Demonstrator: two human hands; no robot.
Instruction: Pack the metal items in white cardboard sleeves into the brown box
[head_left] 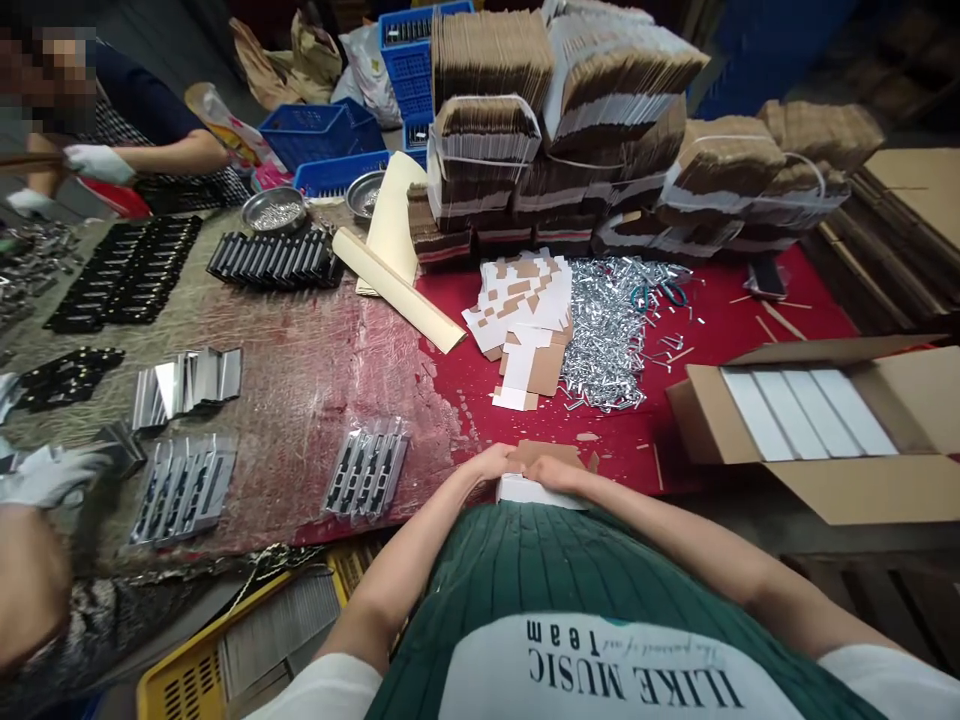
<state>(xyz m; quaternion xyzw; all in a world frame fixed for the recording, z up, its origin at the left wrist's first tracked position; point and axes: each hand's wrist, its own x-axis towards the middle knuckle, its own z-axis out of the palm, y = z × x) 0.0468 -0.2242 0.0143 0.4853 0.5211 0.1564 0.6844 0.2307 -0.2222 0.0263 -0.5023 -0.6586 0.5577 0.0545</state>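
Note:
A small carton (536, 491), white outside and brown inside, lies at the front edge of the red table against my body. My left hand (496, 464) grips its left end. Across the top, my right hand (556, 473) holds the right part, its fingers bent over the brown cardboard. The two hands almost meet, and the fingertips are partly hidden. Beyond them lie flat carton pieces (521, 378), white and brown. Beside these spreads a heap of small shiny metal parts (604, 335) with teal-handled pliers or scissors (660, 297) on it.
Bundled flat cartons (487, 150) are stacked along the back. An open cardboard box (712, 415) with white cartons inside stands at right. Bagged metal parts (367, 470) lie at left. A co-worker's gloved hand (52, 475) is at far left; another person works behind. A yellow crate (187, 690) sits below.

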